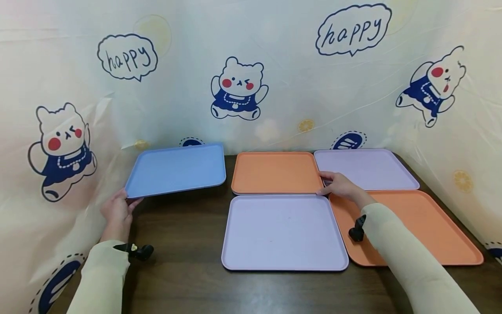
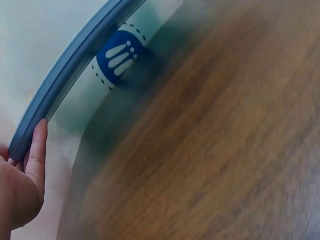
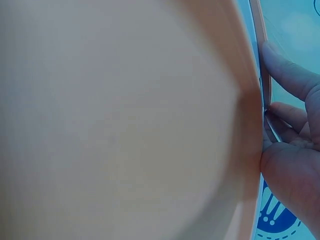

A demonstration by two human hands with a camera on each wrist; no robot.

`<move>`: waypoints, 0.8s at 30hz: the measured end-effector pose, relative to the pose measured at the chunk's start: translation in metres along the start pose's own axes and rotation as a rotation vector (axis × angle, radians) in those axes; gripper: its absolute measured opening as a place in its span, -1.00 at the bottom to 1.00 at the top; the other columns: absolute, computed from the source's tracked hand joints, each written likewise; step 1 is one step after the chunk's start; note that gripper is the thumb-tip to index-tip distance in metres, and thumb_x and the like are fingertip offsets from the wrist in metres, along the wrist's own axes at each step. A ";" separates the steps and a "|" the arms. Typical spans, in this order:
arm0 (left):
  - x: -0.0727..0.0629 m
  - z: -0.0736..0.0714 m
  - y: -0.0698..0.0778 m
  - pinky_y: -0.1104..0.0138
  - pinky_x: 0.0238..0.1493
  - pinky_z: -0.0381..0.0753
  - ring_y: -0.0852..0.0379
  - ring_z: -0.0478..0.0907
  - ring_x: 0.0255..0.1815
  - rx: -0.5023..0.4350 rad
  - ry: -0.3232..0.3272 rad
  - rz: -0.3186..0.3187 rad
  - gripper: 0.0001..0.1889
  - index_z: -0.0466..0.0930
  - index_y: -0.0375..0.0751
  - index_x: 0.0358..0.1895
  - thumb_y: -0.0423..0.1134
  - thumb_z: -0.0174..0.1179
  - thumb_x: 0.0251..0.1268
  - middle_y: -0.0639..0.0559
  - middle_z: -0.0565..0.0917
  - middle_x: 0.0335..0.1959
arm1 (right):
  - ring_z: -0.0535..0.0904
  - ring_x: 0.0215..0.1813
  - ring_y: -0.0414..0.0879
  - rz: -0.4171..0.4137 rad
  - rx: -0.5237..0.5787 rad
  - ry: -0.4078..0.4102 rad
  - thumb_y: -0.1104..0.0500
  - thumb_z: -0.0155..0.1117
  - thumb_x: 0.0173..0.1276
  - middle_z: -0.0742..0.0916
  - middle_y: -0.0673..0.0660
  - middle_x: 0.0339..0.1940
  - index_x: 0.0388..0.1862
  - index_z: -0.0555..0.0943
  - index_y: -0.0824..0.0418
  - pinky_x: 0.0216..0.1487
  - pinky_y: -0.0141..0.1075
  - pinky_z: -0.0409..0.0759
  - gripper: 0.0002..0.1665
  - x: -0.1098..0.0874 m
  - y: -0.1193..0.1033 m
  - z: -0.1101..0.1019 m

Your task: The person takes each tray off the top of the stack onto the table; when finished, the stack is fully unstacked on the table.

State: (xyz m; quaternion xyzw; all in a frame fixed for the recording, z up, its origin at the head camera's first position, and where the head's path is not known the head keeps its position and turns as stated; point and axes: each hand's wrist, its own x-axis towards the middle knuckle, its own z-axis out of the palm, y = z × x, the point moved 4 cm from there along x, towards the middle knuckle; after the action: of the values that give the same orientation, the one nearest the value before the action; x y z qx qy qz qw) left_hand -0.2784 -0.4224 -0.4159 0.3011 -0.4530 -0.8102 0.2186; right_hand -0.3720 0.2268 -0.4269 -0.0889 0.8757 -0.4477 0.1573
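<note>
My left hand (image 1: 117, 213) holds a blue tray (image 1: 178, 170) by its near left corner. The tray is tilted, its near edge above the dark table, and in the left wrist view a finger lies along the blue rim (image 2: 55, 85). At the back middle, my right hand (image 1: 345, 188) grips the right edge of an orange tray (image 1: 277, 172) close to its near corner. A thin pale edge shows beneath that tray. In the right wrist view the thumb (image 3: 287, 72) presses the orange rim, and the other fingertips are partly hidden behind it.
A lilac tray (image 1: 284, 233) lies in front of the middle orange one. To the right are a second lilac tray (image 1: 364, 170) at the back and a larger-looking orange tray (image 1: 423, 222) below my right forearm. A printed cloth (image 1: 290, 78) hangs behind the wooden table (image 1: 180, 244).
</note>
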 end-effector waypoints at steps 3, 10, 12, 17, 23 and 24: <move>0.004 -0.003 -0.001 0.24 -0.39 0.69 0.12 0.50 0.12 0.044 0.046 0.014 -0.54 0.41 -0.20 0.35 -0.44 0.01 0.41 -0.09 0.39 0.32 | 0.09 0.48 0.28 -0.001 0.004 -0.001 0.21 0.44 0.23 0.18 0.38 0.51 0.53 0.07 0.34 0.41 0.08 0.12 0.02 0.000 0.001 -0.001; 0.010 -0.008 -0.005 0.25 -0.58 0.67 0.11 0.53 -0.08 0.066 0.102 0.049 -0.60 0.56 -0.24 0.21 -0.49 0.04 0.34 -0.06 0.47 0.16 | 0.08 0.49 0.27 -0.013 0.017 -0.008 0.20 0.45 0.22 0.17 0.37 0.52 0.53 0.07 0.34 0.41 0.06 0.14 0.03 0.001 0.003 -0.002; 0.010 -0.009 -0.006 0.24 -0.60 0.67 0.13 0.53 -0.16 0.061 0.105 0.059 -0.64 0.61 -0.26 0.14 -0.49 0.06 0.33 -0.03 0.48 0.10 | 0.09 0.49 0.27 -0.017 0.014 -0.006 0.20 0.44 0.23 0.18 0.37 0.51 0.53 0.07 0.35 0.41 0.06 0.14 0.03 0.000 0.002 -0.002; 0.009 -0.007 -0.009 0.26 -0.59 0.67 0.14 0.52 -0.15 0.081 0.100 0.060 -0.67 0.62 -0.25 0.12 -0.47 0.06 0.34 -0.03 0.46 0.11 | 0.09 0.49 0.27 -0.018 0.010 -0.003 0.20 0.44 0.23 0.17 0.37 0.52 0.53 0.07 0.34 0.40 0.06 0.14 0.02 0.000 0.001 -0.002; 0.010 -0.004 -0.011 0.27 -0.61 0.66 0.10 0.45 -0.04 0.087 0.113 0.065 -0.74 0.66 -0.25 -0.02 -0.48 0.08 0.32 0.01 0.45 0.07 | 0.10 0.49 0.27 -0.023 0.017 -0.004 0.20 0.44 0.23 0.17 0.36 0.52 0.53 0.07 0.34 0.40 0.06 0.15 0.02 0.001 0.004 -0.002; 0.011 -0.004 -0.011 0.27 -0.61 0.66 0.10 0.45 -0.05 0.087 0.116 0.065 -0.75 0.67 -0.26 -0.04 -0.49 0.07 0.31 0.01 0.45 0.06 | 0.10 0.48 0.27 -0.025 0.016 -0.005 0.20 0.44 0.23 0.17 0.36 0.52 0.53 0.07 0.34 0.40 0.06 0.15 0.02 0.002 0.004 -0.002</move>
State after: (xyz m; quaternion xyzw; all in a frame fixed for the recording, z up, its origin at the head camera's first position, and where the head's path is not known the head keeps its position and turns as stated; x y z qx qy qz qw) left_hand -0.2846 -0.4260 -0.4301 0.3418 -0.4838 -0.7634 0.2575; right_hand -0.3745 0.2307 -0.4296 -0.0997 0.8706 -0.4563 0.1546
